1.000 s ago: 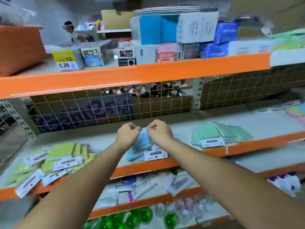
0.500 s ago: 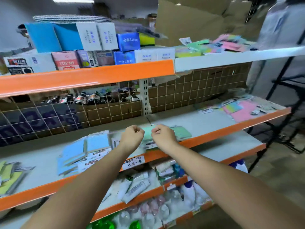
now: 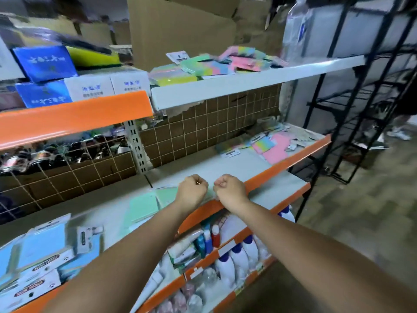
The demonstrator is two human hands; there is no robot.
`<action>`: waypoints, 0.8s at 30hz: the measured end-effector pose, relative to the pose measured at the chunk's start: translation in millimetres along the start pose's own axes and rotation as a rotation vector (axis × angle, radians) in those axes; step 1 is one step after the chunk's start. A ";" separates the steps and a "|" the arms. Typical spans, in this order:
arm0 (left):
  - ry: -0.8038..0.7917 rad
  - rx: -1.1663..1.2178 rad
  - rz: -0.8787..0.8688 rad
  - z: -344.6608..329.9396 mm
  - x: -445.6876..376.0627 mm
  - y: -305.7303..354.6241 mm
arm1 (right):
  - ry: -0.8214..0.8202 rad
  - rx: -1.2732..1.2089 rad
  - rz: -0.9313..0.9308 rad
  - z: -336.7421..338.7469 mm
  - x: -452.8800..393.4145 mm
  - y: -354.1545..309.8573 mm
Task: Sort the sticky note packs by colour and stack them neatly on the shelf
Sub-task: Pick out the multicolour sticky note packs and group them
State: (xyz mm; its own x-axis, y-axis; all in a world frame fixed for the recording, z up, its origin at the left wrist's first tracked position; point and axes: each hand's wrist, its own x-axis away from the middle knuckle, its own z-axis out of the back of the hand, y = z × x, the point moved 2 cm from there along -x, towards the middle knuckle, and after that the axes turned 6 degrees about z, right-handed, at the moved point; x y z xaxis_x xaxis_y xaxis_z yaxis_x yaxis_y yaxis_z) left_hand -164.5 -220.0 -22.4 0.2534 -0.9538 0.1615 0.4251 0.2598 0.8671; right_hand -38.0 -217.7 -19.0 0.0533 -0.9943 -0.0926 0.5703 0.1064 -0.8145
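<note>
Both my hands hover as fists over the front edge of the middle shelf (image 3: 282,164). My left hand (image 3: 191,190) and my right hand (image 3: 228,188) sit close together, fingers curled, with nothing visible inside them. Green sticky note packs (image 3: 146,205) lie just beneath and to the left of them. Blue packs (image 3: 40,247) lie at the near left of the same shelf. Pink and rainbow packs (image 3: 274,147) lie scattered at its far right end. More mixed-colour packs (image 3: 203,66) are piled on the white upper shelf.
Boxes (image 3: 45,62) fill the upper left shelf above an orange beam. Glue bottles and tubes (image 3: 228,256) crowd the lower shelves. A black metal rack (image 3: 361,114) stands to the right, with cardboard cartons (image 3: 180,26) behind the shelving.
The view has swung right along the shelf, from the blue packs to the green ones. My hands have kept their curled pose and now sit over the green packs.
</note>
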 end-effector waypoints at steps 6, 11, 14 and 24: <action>-0.114 -0.012 -0.040 -49.7 -47.9 30.4 | 0.068 0.005 -0.074 37.5 -42.5 33.8; -0.184 -0.038 -0.063 -83.3 -88.1 48.1 | 0.139 0.009 -0.126 64.4 -78.3 52.8; -0.212 -0.024 -0.057 -96.1 -106.1 55.9 | 0.147 -0.010 -0.163 73.3 -92.7 64.0; -0.217 -0.029 0.008 -140.5 -149.5 68.3 | 0.090 0.012 -0.239 94.7 -147.1 110.8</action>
State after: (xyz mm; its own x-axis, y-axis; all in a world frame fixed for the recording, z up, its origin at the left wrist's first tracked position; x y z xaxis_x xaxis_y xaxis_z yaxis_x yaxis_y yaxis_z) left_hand -51.2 -38.5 -53.6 0.0655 -0.9610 0.2687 0.4494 0.2688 0.8519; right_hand 95.0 -60.6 -41.3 -0.1567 -0.9863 0.0511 0.5674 -0.1323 -0.8127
